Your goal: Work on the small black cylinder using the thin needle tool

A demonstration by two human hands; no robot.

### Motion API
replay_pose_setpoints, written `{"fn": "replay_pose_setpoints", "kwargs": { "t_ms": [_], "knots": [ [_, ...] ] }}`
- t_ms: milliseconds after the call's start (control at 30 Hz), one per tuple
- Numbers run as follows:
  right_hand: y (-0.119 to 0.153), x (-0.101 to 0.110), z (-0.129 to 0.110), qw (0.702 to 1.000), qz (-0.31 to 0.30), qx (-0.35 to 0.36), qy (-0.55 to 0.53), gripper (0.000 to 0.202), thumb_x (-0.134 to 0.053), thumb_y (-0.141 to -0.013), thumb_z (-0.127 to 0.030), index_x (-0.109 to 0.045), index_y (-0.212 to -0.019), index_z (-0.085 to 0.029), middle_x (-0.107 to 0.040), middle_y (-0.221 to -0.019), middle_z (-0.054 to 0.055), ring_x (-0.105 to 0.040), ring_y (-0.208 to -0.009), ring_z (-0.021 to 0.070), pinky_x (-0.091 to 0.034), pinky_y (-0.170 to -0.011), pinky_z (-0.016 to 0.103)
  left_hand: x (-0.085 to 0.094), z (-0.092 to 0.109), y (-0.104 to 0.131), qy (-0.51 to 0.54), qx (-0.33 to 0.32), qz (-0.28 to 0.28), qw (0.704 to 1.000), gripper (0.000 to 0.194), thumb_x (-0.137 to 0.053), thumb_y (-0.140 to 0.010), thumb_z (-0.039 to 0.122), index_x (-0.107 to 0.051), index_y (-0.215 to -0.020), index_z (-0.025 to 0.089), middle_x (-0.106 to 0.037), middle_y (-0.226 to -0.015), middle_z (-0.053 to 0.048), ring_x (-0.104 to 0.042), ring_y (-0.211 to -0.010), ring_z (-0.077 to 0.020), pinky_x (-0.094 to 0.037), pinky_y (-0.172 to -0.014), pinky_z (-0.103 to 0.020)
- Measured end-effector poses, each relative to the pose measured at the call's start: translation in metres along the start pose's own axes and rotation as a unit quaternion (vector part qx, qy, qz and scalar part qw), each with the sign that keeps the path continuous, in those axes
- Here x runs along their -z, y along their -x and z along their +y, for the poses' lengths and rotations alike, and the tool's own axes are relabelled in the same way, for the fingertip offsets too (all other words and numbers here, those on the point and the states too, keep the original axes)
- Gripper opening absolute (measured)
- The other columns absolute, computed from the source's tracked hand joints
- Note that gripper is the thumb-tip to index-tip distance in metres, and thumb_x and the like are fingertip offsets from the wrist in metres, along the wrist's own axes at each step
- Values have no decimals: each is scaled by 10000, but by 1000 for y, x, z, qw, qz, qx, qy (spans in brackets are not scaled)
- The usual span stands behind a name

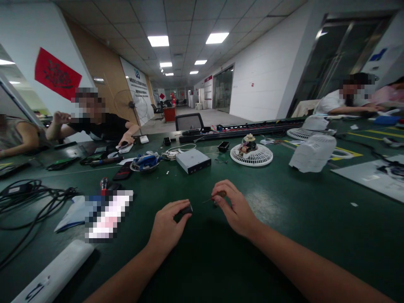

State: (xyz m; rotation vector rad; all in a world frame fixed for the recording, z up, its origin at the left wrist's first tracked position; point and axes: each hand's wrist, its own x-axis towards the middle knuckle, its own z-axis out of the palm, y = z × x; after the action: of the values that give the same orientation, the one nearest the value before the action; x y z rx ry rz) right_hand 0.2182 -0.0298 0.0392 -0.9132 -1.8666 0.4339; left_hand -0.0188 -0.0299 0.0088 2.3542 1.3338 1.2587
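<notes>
Near the middle of the green table, my left hand pinches a small dark object between thumb and fingers. Opposite it, a short distance to the right, my right hand is closed around a small screwdriver with a brownish handle. The thin shaft points left, toward the dark object, without touching it. Some small dark thing shows under the right fingers, too small to make out. Beyond my hands lies a silver and black box-shaped drive.
A white fan grille with a motor and a white plastic housing stand at the back right. Black cables, a blue-white packet and a long white case lie left. People sit across the table on both sides.
</notes>
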Motion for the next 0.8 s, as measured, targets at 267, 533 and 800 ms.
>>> {"fn": "replay_pose_setpoints", "kwargs": {
  "t_ms": [267, 533, 800],
  "knots": [
    [-2, -6, 0, 951, -146, 79, 262, 206, -524, -948, -252, -617, -1122, -191, -607, -989, 100, -547, -910, 251, -449, -808, 394, 1, 0, -1, -14, 21, -8, 1000, 323, -745, -765, 100, -749, -1056, 240, -770, -1081, -37, -734, -990, -251, -594, -932, -473],
    [-5, -27, 12, 913, -247, 26, 324, 198, -613, -927, -320, -662, -1084, -209, -669, -943, 78, -619, -876, 245, -478, -745, 347, 2, 1, 0, -13, 27, -11, 999, 332, -743, -771, 111, -748, -1073, 248, -765, -1098, -31, -728, -1006, -253, -591, -940, -471],
    [-12, -1, 12, 844, -163, -188, 476, 317, -515, -960, -417, -605, -1108, -151, -596, -1158, 190, -656, -957, 323, -509, -708, 385, 4, 2, 0, -18, 84, -59, 995, 315, -719, -816, 175, -734, -1120, 258, -739, -1173, -21, -685, -1106, -236, -520, -1039, -452]
  ]
}}
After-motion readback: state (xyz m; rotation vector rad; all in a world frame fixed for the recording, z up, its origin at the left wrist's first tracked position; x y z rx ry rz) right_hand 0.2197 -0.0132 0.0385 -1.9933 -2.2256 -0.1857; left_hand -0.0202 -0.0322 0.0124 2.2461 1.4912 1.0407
